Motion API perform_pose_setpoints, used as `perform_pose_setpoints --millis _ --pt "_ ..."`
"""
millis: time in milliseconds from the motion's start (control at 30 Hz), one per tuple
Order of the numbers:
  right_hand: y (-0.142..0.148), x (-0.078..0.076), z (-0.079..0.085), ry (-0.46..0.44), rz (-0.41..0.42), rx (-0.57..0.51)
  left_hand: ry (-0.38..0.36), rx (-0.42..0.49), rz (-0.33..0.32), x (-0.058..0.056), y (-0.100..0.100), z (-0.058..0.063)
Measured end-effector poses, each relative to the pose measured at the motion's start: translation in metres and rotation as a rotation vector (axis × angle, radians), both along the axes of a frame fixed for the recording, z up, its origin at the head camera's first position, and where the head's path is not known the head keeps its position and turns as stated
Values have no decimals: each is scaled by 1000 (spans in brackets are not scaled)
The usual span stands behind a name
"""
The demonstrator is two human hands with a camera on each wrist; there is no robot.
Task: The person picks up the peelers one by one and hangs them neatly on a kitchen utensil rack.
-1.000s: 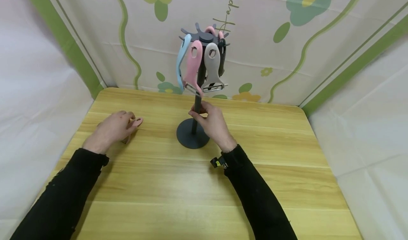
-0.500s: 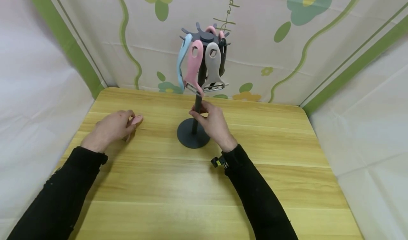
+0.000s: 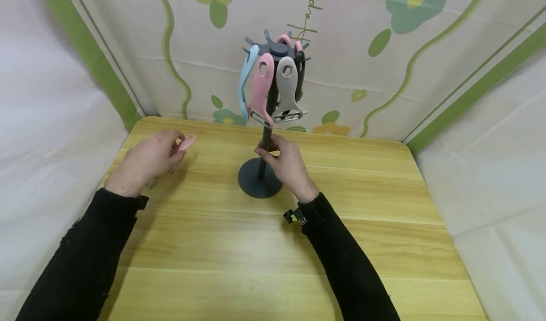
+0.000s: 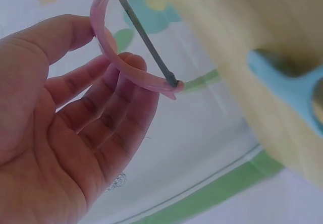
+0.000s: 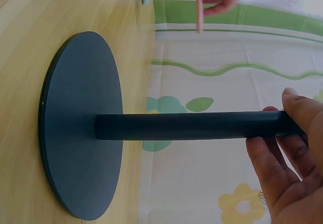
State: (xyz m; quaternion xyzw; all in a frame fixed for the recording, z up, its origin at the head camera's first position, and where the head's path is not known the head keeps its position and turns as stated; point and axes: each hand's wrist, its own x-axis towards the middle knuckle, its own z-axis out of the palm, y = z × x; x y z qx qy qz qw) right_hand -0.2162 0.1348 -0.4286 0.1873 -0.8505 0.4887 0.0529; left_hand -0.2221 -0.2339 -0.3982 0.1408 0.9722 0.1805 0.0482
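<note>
My left hand (image 3: 147, 160) pinches a pink Y-shaped peeler (image 3: 186, 143) above the table's left side. In the left wrist view its metal blade (image 4: 146, 37) spans the curved pink fork, and the thumb and fingers meet at the neck. A light blue object (image 4: 287, 85), partly out of frame, lies on the table below that hand. My right hand (image 3: 288, 165) grips the dark post (image 5: 197, 125) of a rotary utensil stand between thumb and fingers. On the stand's hooks hang a blue peeler (image 3: 247, 79), a pink peeler (image 3: 261, 84), a grey peeler (image 3: 286, 81) and others behind.
The stand's round dark base (image 3: 251, 183) rests on the wooden table (image 3: 239, 264). Behind the table hangs a white cloth (image 3: 350, 60) with printed flowers, and white cloth sides (image 3: 495, 169) flank it.
My left hand has lifted the pink peeler off the table, moving slightly up and away. The right hand has kept its grip on the post, and the stand has not moved.
</note>
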Motion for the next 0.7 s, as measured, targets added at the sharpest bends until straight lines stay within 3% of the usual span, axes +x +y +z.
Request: perform_pose_setpoints --millis 367,700 --pt "0 0 -1 7 -2 12 62 160 20 -1 21 23" --pt "0 0 -1 -11 -2 5 168 200 15 -3 42 43"
